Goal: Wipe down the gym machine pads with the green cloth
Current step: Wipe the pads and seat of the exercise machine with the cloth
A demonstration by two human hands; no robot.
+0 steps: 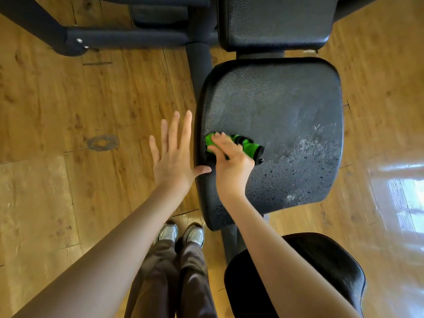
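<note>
Right hand grips the green cloth, bunched up, fingers curled over it, pressing it onto the seat pad near the pad's left edge. Cloth sticks out to the right of the hand and shows at the fingertips too. Left hand is flat, fingers straight and spread, holding nothing; it sits just left of the pad, thumb tip touching the pad's edge, right next to the right hand. Wet droplets and foam on the pad's right and lower part. Back pad above, another dark pad below. Wood floor underneath.
</note>
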